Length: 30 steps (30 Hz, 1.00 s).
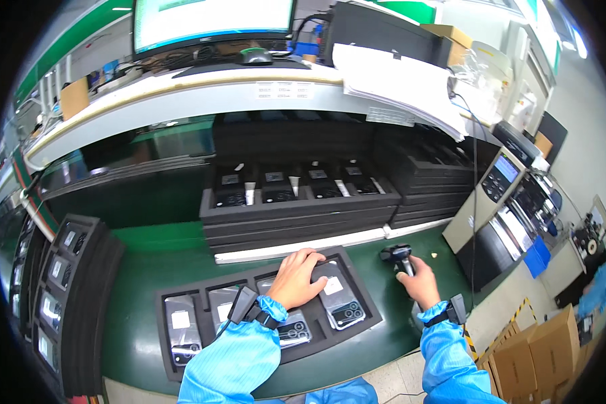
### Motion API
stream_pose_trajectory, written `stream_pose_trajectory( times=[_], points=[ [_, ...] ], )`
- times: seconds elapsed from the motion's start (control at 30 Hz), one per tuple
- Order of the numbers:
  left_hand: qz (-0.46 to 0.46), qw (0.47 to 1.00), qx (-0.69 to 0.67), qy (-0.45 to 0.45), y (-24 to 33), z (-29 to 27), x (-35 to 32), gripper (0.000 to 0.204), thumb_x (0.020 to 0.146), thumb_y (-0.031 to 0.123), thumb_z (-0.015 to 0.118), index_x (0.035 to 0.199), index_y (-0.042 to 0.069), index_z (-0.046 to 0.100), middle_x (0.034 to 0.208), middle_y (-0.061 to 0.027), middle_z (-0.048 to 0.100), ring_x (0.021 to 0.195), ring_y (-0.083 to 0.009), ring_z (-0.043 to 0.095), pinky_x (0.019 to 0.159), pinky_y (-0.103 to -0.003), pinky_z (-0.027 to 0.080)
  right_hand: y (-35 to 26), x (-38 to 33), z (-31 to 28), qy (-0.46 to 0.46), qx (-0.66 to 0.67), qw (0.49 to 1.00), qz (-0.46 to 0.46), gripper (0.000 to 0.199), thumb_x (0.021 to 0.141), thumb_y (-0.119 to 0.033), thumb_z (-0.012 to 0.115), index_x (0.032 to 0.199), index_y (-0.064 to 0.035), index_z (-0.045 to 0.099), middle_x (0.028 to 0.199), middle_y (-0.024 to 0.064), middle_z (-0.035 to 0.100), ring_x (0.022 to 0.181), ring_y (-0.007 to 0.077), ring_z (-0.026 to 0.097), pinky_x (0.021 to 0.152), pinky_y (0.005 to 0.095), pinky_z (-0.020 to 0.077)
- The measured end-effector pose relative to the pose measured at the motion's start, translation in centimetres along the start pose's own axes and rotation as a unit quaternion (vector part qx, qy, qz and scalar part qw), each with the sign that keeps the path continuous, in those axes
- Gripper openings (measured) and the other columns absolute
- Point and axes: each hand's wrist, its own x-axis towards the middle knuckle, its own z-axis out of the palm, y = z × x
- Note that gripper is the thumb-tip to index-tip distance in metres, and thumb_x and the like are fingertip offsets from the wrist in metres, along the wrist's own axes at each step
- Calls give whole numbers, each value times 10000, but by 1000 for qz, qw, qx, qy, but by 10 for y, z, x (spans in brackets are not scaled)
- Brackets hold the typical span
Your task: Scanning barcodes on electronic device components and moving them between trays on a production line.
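1. Green counter [390, 337] spread before the person, below a pale shelf [182, 94] that carried a monitor [212, 23].
2. On it, near the person, sat a black tray [358, 286]; its phones [341, 301] lay side by side in their slots, pale labels [333, 285] showing.
3. The left grip [296, 279] was spread loosely over the tray, thumb at the rightmost phone; I couldn't tell whether it pressed there.
4. The right grip [419, 279] was clenched around a black scanner [398, 254], just right of the tray.
5. Behind stood stacked trays [296, 232]; a printer [495, 182] stood to the right.
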Motion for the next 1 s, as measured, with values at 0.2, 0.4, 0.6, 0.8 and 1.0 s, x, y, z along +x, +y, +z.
stream_pose_trajectory(
  times=[0.2, 0.4, 0.6, 0.8, 1.0],
  points=[
    [-36, 998, -35, -30, -33, -57, -33, 374, 866, 235, 686, 1176, 32, 634, 1183, -168, 627, 1139, -360, 613, 993, -426, 486, -70, -42, -15, -367, 622, 647, 247, 547, 948, -217, 665, 1426, -18, 489, 843, 62, 620, 630, 145, 582, 551, 298, 483],
    [-39, 995, -61, 71, -47, -64, -58, 243, 857, 150, 671, 1061, 17, 667, 1085, -164, 670, 1059, -354, 651, 935, -416, 514, -139, -100, 30, -559, 510, 615, 222, 317, 965, -216, 650, 1220, -43, 571, 826, 85, 641, 604, 131, 576, 519, 293, 473],
    [-8, 996, 7, 83, -51, -55, -58, 243, 846, 210, 672, 1035, 58, 689, 1087, -158, 665, 1040, -375, 642, 900, -479, 531, -162, -115, 36, -520, 454, 705, 161, 256, 931, -105, 613, 1160, -13, 545, 878, 188, 694, 543, 205, 604, 489, 315, 475],
    [2, 995, 97, 11, -41, -44, -68, 352, 931, 354, 637, 1237, 185, 674, 1387, -162, 519, 1299, -358, 464, 1069, -495, 345, -138, -101, -11, -394, 358, 837, 126, 148, 937, -115, 652, 1022, 1, 690, 735, 42, 648, 562, 127, 583, 493, 255, 435],
    [-39, 992, 121, -17, -32, -38, -66, 420, 963, 428, 580, 1316, 217, 662, 1437, -181, 489, 1308, -357, 445, 1086, -512, 319, -49, -32, -12, -181, 275, 939, 103, 200, 873, -11, 640, 1073, -10, 640, 713, 25, 617, 557, 123, 559, 493, 275, 432]
  ],
)
